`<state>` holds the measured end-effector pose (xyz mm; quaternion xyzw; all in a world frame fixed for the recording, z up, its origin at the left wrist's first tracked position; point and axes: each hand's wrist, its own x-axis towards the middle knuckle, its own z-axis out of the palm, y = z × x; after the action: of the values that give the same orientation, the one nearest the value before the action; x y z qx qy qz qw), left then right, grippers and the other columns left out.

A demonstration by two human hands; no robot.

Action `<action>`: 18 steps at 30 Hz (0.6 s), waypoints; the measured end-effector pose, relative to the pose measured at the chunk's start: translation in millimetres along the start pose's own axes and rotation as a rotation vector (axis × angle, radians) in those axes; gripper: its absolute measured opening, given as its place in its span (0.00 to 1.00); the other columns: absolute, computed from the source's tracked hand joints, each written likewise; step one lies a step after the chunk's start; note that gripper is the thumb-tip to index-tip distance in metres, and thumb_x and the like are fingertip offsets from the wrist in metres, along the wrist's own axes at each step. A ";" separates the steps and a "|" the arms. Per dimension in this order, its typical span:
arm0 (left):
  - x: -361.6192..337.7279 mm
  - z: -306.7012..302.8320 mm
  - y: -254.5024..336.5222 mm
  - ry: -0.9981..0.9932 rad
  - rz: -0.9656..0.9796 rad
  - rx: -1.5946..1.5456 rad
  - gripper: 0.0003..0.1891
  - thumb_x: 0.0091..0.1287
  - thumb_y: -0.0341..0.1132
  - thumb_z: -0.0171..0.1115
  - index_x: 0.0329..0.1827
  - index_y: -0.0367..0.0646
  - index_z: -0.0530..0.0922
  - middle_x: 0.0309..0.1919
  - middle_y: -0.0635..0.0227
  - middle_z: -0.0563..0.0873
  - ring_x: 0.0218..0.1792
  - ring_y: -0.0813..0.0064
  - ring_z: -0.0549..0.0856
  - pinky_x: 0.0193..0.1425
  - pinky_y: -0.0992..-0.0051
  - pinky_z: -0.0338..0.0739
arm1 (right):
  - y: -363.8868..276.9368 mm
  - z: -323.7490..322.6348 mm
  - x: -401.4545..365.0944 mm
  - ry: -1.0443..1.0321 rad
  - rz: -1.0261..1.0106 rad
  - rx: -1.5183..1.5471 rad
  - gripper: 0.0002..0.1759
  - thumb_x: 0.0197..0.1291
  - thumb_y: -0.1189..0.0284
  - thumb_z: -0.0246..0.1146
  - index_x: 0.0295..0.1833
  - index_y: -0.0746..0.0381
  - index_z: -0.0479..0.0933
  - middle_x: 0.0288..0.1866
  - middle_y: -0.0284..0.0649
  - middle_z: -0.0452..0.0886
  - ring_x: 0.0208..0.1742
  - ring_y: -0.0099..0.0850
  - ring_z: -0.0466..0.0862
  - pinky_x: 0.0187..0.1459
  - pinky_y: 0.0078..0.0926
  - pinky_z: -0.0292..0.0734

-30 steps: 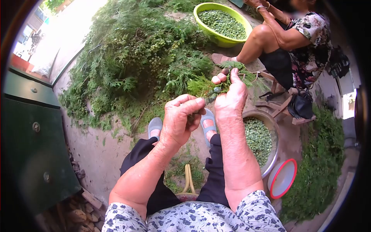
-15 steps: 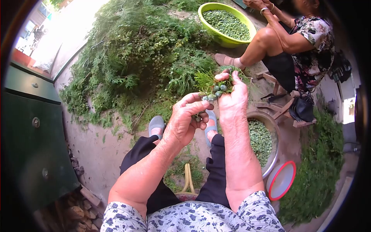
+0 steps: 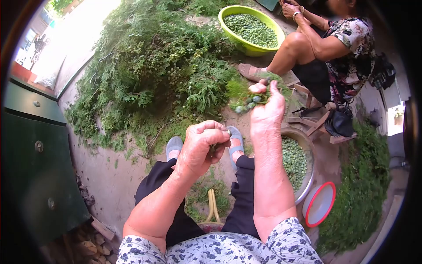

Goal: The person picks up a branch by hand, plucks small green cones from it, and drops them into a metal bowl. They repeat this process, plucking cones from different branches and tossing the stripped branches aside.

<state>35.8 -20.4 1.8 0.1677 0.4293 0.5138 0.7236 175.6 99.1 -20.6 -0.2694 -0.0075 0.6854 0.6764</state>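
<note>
My right hand point(image 3: 269, 110) is closed around a leafy evergreen sprig point(image 3: 238, 90), slightly blurred, with several round blue-green cones point(image 3: 252, 104) on it. Lower and to the left, my left hand point(image 3: 198, 147) has its fingers curled in, apart from the sprig. A small pale green cone point(image 3: 229, 132) shows at its thumb and fingertips, and darker bits sit under the fingers. Below my right forearm stands a metal basin point(image 3: 311, 176) holding many picked green cones point(image 3: 293, 163).
A big heap of evergreen branches point(image 3: 145, 75) covers the ground ahead. Beyond it stands a yellow-green tub point(image 3: 248, 49) of cones, beside a seated person point(image 3: 347, 48). A red-rimmed bowl point(image 3: 320, 204), a wooden stool point(image 3: 314, 121) and cut greenery point(image 3: 360, 198) lie right; dark green cabinets point(image 3: 39, 171) left.
My left hand has come away from the sprig, down and to the left, with a cone at its fingertips. My right hand still grips the sprig, which has tilted a little.
</note>
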 end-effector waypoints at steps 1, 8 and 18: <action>-1.6 -2.9 0.2 -0.020 -0.010 -0.042 0.06 0.53 0.27 0.58 0.33 0.35 0.75 0.23 0.60 0.80 0.12 0.78 0.72 0.12 0.80 0.63 | -6.9 -2.7 6.1 -0.074 -0.025 0.077 0.11 0.68 0.67 0.49 0.41 0.65 0.66 0.28 0.36 0.68 0.25 0.25 0.66 0.27 0.25 0.68; 6.4 10.2 5.5 -0.053 -0.015 -0.068 0.12 0.55 0.28 0.55 0.42 0.36 0.74 0.34 0.60 0.81 0.26 0.75 0.79 0.24 0.78 0.73 | 6.6 16.6 -19.9 -0.047 0.047 0.038 0.15 0.68 0.64 0.48 0.36 0.65 0.67 0.26 0.35 0.66 0.24 0.25 0.66 0.28 0.25 0.68; 15.8 19.0 -12.4 0.022 0.131 -0.020 0.10 0.60 0.33 0.65 0.39 0.37 0.76 0.27 0.68 0.81 0.19 0.82 0.77 0.16 0.83 0.69 | 16.1 11.7 -24.3 0.044 0.109 -0.030 0.15 0.67 0.64 0.51 0.37 0.67 0.66 0.28 0.38 0.67 0.25 0.27 0.67 0.27 0.27 0.69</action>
<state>60.0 -7.7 -2.8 0.1825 0.4203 0.5660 0.6854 154.8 79.2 -7.9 -0.2944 0.0120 0.7151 0.6339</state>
